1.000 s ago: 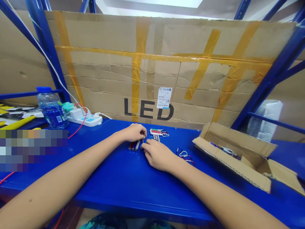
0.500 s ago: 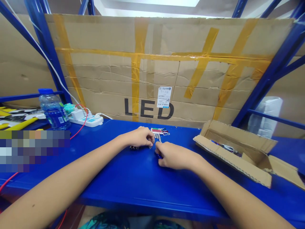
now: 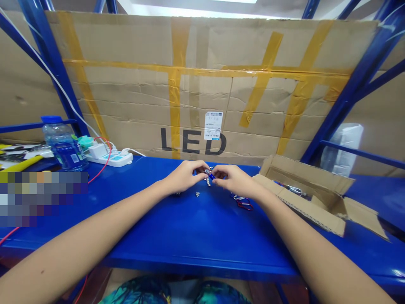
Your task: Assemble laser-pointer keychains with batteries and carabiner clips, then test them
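My left hand (image 3: 185,175) and my right hand (image 3: 232,179) meet at the middle of the blue bench (image 3: 177,236), fingers pinched together. Between their fingertips is a small blue keychain light (image 3: 209,174), held just above the bench. Small silver button cells (image 3: 198,194) lie loose on the bench below the hands. Red and silver clips (image 3: 243,203) lie by my right wrist. More small lights sit behind the hands, mostly hidden by them.
An open cardboard box (image 3: 316,196) lies on its side at the right. A water bottle (image 3: 65,145) and a white power strip (image 3: 109,157) with a red wire stand at the left. A taped cardboard sheet marked LED (image 3: 193,141) backs the bench between blue rack posts.
Both hands have left the row of lights on the bench and come together, lifted slightly, around a small blue light. Loose button cells now show below them.
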`<control>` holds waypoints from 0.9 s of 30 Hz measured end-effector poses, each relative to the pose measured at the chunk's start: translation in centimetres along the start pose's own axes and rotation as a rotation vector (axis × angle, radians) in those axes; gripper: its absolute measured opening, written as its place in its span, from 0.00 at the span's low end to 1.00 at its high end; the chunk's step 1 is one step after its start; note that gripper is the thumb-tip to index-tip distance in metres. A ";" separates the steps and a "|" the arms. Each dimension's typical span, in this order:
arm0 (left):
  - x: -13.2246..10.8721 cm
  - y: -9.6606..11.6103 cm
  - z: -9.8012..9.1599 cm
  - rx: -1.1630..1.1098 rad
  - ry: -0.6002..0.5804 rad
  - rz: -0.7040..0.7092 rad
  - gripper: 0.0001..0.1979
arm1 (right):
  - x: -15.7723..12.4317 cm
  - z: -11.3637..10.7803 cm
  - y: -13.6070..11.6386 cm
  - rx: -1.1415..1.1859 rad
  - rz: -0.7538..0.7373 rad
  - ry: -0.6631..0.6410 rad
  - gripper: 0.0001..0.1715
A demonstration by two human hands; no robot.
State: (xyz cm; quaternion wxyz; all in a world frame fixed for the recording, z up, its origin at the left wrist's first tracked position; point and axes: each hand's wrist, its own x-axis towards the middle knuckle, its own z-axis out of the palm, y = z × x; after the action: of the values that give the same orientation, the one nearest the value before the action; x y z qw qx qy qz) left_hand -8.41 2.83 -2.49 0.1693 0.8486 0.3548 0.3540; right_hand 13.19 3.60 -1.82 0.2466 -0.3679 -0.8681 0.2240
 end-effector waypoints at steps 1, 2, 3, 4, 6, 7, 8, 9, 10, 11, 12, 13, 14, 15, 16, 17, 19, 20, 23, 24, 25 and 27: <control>0.0 0.1 0.0 0.015 0.002 0.008 0.08 | 0.1 0.1 0.1 -0.008 -0.009 0.006 0.09; -0.1 0.1 0.0 0.029 0.002 0.015 0.08 | 0.1 0.1 0.3 -0.015 -0.019 0.013 0.09; -0.1 0.1 0.0 0.042 0.001 0.022 0.07 | 0.1 0.2 0.3 -0.017 -0.027 0.015 0.09; -0.2 0.2 0.1 0.052 0.001 0.030 0.07 | 0.1 0.3 0.3 -0.012 -0.035 0.012 0.10; -0.2 0.2 0.2 0.067 0.006 0.048 0.07 | 0.1 0.5 0.1 0.000 -0.053 0.003 0.10; -0.3 0.2 0.3 0.076 0.006 0.057 0.07 | 0.1 0.6 0.0 0.002 -0.062 -0.003 0.10; -0.3 0.2 0.4 0.085 0.004 0.066 0.07 | 0.0 0.7 -0.1 0.003 -0.071 -0.009 0.10; -0.3 0.3 0.4 0.093 -0.003 0.074 0.07 | 0.0 0.8 -0.1 0.003 -0.079 -0.016 0.10; -0.3 0.3 0.5 0.102 -0.013 0.080 0.07 | 0.1 0.9 -0.1 -0.001 -0.083 -0.021 0.11; -0.3 0.2 0.5 0.113 -0.022 0.081 0.07 | 0.1 0.9 0.0 -0.007 -0.082 -0.023 0.11; -0.3 0.2 0.5 0.131 -0.027 0.080 0.07 | 0.2 0.8 0.1 -0.019 -0.073 -0.017 0.10; -0.3 0.2 0.4 0.157 -0.027 0.076 0.08 | 0.2 0.7 0.3 -0.038 -0.057 -0.002 0.10; -0.3 0.1 0.4 0.197 -0.025 0.077 0.08 | 0.3 0.5 0.5 -0.065 -0.036 0.021 0.09; -0.3 0.0 0.4 0.249 -0.028 0.085 0.09 | 0.4 0.3 0.7 -0.095 -0.011 0.047 0.09; -0.3 -0.1 0.4 0.306 -0.043 0.104 0.10 | 0.4 0.0 0.9 -0.125 0.015 0.075 0.09; -0.2 -0.2 0.4 0.363 -0.069 0.130 0.10 | 0.5 -0.2 1.1 -0.154 0.039 0.101 0.09; -0.1 -0.4 0.7 0.464 -0.148 0.186 0.12 | 0.5 -0.5 1.2 -0.201 0.071 0.131 0.09; 0.0 -0.5 0.9 0.504 -0.188 0.204 0.12 | 0.5 -0.6 1.2 -0.217 0.076 0.133 0.08; 0.3 -0.6 1.5 0.598 -0.264 0.200 0.14 | 0.4 -0.4 1.2 -0.247 0.077 0.105 0.07; 0.5 -0.6 1.7 0.620 -0.279 0.190 0.14 | 0.4 -0.3 1.2 -0.257 0.077 0.091 0.07; 0.6 -0.7 1.8 0.636 -0.290 0.179 0.14 | 0.4 -0.1 1.2 -0.266 0.080 0.079 0.07; 0.8 -0.8 2.0 0.653 -0.306 0.165 0.15 | 0.4 0.1 1.2 -0.282 0.084 0.057 0.08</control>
State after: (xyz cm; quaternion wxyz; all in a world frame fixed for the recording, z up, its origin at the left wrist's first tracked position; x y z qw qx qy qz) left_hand -6.96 3.85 -3.89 -0.0887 0.9268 0.3501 0.1035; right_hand 13.51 4.65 -2.42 0.2075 -0.4411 -0.8675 0.0994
